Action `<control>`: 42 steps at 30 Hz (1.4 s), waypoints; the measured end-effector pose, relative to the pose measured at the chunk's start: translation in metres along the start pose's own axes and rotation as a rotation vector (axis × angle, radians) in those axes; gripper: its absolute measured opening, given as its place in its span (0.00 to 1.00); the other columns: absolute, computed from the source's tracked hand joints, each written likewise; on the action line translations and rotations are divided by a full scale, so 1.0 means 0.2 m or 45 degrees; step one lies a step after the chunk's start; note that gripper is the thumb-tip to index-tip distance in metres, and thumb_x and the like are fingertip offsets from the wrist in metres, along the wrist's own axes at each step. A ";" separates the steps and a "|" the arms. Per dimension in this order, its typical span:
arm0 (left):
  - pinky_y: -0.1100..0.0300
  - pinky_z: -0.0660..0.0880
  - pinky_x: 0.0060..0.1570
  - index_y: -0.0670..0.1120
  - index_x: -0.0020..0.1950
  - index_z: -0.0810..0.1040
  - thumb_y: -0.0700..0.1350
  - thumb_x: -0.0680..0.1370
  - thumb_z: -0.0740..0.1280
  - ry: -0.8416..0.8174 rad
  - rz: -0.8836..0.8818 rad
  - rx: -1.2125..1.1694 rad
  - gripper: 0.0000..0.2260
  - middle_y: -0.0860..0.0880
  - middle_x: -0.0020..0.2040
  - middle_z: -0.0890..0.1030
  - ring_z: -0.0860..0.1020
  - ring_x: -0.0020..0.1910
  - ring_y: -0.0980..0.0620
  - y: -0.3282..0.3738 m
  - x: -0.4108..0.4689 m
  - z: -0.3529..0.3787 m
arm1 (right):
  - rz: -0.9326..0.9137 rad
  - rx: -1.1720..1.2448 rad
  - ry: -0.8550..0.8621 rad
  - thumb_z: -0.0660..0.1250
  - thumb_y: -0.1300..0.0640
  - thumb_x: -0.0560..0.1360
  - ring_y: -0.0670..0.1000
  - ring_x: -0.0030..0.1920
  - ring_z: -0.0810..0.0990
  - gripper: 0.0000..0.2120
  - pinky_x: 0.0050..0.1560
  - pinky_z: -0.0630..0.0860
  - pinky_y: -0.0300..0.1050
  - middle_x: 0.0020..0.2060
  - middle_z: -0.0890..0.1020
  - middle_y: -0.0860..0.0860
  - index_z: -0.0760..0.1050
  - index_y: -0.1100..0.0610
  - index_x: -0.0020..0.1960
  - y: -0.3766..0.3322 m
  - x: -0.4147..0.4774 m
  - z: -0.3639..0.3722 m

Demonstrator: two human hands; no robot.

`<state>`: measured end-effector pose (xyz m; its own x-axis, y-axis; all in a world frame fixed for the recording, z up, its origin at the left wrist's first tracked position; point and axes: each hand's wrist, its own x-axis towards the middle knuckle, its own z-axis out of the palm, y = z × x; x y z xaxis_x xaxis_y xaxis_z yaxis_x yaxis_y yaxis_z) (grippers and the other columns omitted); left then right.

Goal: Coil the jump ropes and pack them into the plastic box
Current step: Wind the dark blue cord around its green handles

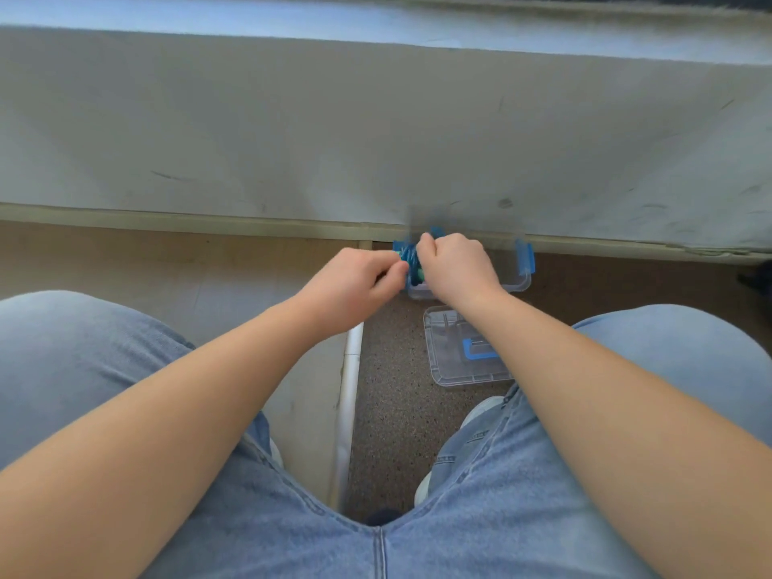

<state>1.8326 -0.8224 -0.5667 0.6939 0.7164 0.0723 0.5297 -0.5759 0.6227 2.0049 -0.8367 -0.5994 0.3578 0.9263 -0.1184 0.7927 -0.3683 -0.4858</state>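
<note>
— How were the arms held?

— Both forearms were stretched forward and downward over knees clad in jeans (83, 369), and the wrists were brought close together above the floor (397, 411).

— And the left hand (355, 282)?

— It was seen knuckles-up with the fingers curled under, and the thumb tip was pressed against a bunched blue jump rope (411, 261), so the bundle was pinched from its left side.

— The right hand (455, 265)?

— It was closed into a fist on the same bundle from the right, with the knuckles raised and the wrist bent slightly down. How the rope was wound could not be told, since that spot was blurred.

— Where was the rope kept?

— It was held over the left end of the clear plastic box (518, 286), which was set on the floor against the foot of a pale wall (376, 140). The lid (447, 365) was laid flat just in front of the box, partly hidden by the right forearm.
</note>
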 end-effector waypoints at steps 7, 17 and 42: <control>0.62 0.67 0.32 0.47 0.33 0.73 0.42 0.77 0.61 0.039 -0.389 -0.455 0.12 0.53 0.29 0.73 0.68 0.29 0.56 -0.01 0.00 -0.02 | -0.258 -0.233 -0.197 0.50 0.48 0.83 0.62 0.42 0.76 0.23 0.40 0.71 0.50 0.33 0.72 0.55 0.70 0.55 0.34 -0.06 -0.04 -0.06; 0.48 0.79 0.47 0.47 0.42 0.72 0.51 0.75 0.61 0.198 -0.990 -0.896 0.08 0.45 0.41 0.71 0.72 0.42 0.46 -0.03 0.06 -0.02 | -0.629 -0.269 0.102 0.51 0.46 0.84 0.61 0.33 0.73 0.22 0.34 0.67 0.50 0.29 0.74 0.55 0.64 0.54 0.34 -0.07 -0.08 -0.05; 0.58 0.81 0.53 0.38 0.61 0.76 0.28 0.78 0.62 0.366 -0.936 -1.521 0.14 0.38 0.58 0.80 0.84 0.51 0.46 -0.05 0.05 0.00 | -0.244 0.478 0.047 0.66 0.54 0.79 0.47 0.46 0.83 0.10 0.51 0.78 0.47 0.43 0.87 0.50 0.86 0.54 0.52 -0.09 -0.10 -0.08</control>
<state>1.8339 -0.8086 -0.5723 0.2494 0.8377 -0.4859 -0.1016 0.5216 0.8471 1.9908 -0.8507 -0.5745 0.2443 0.9691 0.0327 0.6141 -0.1285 -0.7787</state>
